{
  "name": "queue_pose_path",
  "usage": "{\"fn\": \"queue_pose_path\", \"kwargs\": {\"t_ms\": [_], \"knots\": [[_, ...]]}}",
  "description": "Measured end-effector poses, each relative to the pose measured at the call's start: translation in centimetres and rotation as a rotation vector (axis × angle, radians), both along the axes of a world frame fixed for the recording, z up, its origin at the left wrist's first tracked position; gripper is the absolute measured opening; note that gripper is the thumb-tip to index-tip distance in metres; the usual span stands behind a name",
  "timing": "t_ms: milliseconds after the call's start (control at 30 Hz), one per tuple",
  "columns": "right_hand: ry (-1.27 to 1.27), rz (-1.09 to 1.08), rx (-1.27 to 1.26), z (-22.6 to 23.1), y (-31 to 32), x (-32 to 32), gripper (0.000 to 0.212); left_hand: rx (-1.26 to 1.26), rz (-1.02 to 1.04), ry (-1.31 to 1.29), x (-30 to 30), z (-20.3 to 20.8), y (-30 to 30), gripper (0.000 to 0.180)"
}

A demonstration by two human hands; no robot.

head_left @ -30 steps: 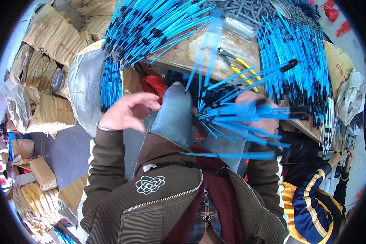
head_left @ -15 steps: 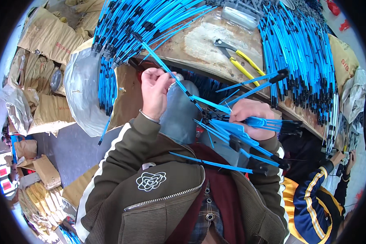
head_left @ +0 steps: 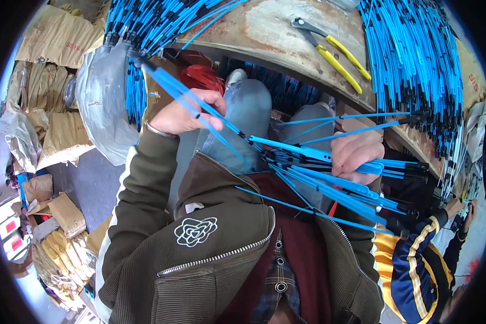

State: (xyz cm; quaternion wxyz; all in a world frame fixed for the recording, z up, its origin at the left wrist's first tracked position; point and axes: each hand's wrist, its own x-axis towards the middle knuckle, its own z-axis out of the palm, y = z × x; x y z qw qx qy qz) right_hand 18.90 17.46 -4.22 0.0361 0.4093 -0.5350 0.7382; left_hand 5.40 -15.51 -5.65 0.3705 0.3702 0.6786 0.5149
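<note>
Slim blue strips with black joints and ends, like umbrella ribs, fan out between my hands. My left hand [head_left: 191, 113] pinches one long blue strip [head_left: 164, 81], which slants up to the left and is partly blurred. My right hand [head_left: 356, 156] is closed around a bundle of blue strips [head_left: 308, 178]; several stick out to its right, and their black joints meet left of it. The bundle hangs over my lap. A single thin strip [head_left: 275, 200] crosses in front of my jacket.
Yellow-handled pliers [head_left: 335, 59] lie on the worn wooden table [head_left: 270, 27]. Piles of blue strips [head_left: 410, 59] lie at the right and far left. A plastic-lined sack [head_left: 100, 108] stands left, near brown paper bags [head_left: 51, 43]. At lower right sits another person [head_left: 416, 264].
The view has shifted, so the pliers appear higher. My left hand has turned and moved nearer to me along the strip. My right hand has moved right with the bundle.
</note>
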Motion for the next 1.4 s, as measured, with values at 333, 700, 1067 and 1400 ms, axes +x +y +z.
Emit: {"fn": "queue_pose_path", "kwargs": {"t_ms": [333,700,1067,1400], "knots": [[-0.086,0.163,-0.122,-2.4,1.3,1.4,0.013,-0.14,-0.405,0.308,-3.7,1.5,1.5,0.032],[-0.119,0.252,-0.165,-3.4,2.0,0.5,0.013,-0.34,-0.546,-0.328,-4.7,-0.6,9.7,0.021],[-0.118,0.08,-0.133,-3.7,1.9,1.7,0.022,-0.338,-1.175,0.335,3.8,-0.1,14.4,0.038],[-0.644,-0.463,-0.189,-2.0,-0.6,5.6,0.037,-0.059,-0.635,-0.481,0.4,-1.9,8.5,0.016]]}}
